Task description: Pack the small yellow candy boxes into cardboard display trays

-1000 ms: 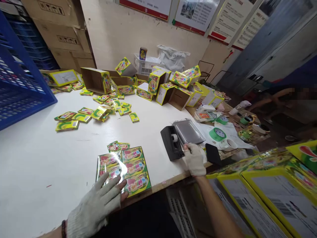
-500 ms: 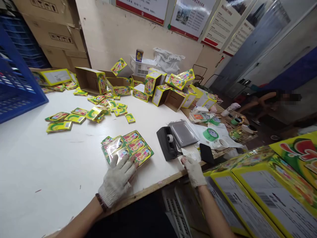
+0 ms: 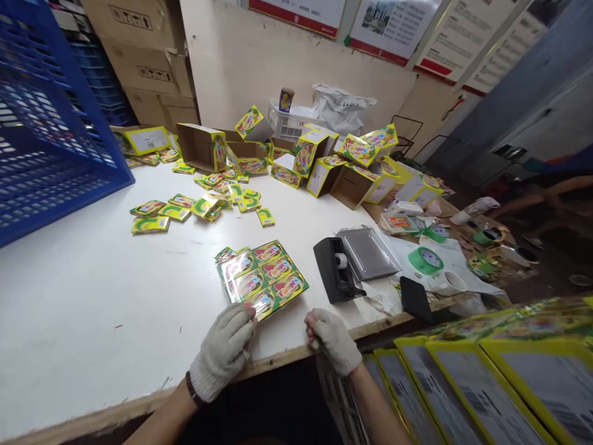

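A flat pack of small yellow-green boxes (image 3: pixel 273 272), laid out in rows under shiny clear film, rests on the white table. My left hand (image 3: pixel 225 349), in a white knit glove with bare fingertips, is closed at the pack's near left edge, fingertips touching it. To the right, apart from the pack, my gloved right hand (image 3: pixel 334 341) hovers at the table's front edge. Its thumb and fingers are pinched together; whatever is between them is too small to make out. Beyond that hand stands a black tape dispenser (image 3: pixel 340 269) with a roll in it.
Loose small boxes (image 3: pixel 204 207) lie scattered at mid-table, with open display cartons (image 3: pixel 199 148) behind. A blue crate (image 3: pixel 60 136) stands at left. At right are a grey tray (image 3: pixel 370 253), green tape (image 3: pixel 425 261), a black phone-like slab (image 3: pixel 416 300) and stacked yellow cartons (image 3: pixel 463 389).
My right hand has moved left from the tape dispenser toward the pack, fingers pinched. My left hand has slid from the pack's top to its near edge. The view has turned left.
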`<state>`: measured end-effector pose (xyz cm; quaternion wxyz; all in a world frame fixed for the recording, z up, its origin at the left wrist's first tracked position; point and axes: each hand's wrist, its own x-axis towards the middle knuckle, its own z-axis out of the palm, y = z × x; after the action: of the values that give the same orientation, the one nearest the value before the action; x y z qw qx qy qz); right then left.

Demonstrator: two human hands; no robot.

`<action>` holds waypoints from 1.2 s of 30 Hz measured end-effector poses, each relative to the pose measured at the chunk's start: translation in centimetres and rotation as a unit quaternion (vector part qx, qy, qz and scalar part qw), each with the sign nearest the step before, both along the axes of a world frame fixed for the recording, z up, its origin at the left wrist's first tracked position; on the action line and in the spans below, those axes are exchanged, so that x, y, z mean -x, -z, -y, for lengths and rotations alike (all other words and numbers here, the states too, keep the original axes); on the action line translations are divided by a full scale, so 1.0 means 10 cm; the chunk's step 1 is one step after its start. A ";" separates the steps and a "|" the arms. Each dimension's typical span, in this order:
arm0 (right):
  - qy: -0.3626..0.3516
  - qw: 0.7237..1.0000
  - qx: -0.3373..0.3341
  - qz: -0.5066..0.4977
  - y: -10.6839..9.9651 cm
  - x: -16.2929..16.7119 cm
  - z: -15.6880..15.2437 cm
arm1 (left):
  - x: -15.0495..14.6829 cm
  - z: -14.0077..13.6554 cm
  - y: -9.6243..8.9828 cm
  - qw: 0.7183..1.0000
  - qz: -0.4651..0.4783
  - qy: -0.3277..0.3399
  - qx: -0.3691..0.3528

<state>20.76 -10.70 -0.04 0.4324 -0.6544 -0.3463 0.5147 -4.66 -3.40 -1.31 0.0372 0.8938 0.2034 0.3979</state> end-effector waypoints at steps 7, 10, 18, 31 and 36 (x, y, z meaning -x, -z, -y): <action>-0.072 0.995 -0.036 -0.065 -0.10 0.80 -0.19 | -0.02 0.04 -0.22 0.999 0.011 -0.017 0.048; -0.063 0.995 -0.023 -0.071 -0.04 0.84 -0.23 | -0.06 0.06 -0.33 0.996 -0.067 -0.037 0.045; -0.037 0.964 0.080 -0.250 0.03 0.73 -0.07 | -0.37 -0.03 -0.19 0.985 -0.071 -0.158 0.016; 0.010 0.996 0.057 0.061 -0.22 0.27 -0.91 | 0.09 -0.74 -0.40 0.971 0.025 -0.191 0.139; 0.061 0.981 -0.029 0.183 -0.31 0.02 -1.13 | 0.19 -0.40 -0.12 0.984 -0.036 -0.089 0.153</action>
<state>20.54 0.55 3.11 0.4111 -0.7447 -0.3939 0.3484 -6.61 0.63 -0.09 0.1303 0.8694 0.3421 0.3317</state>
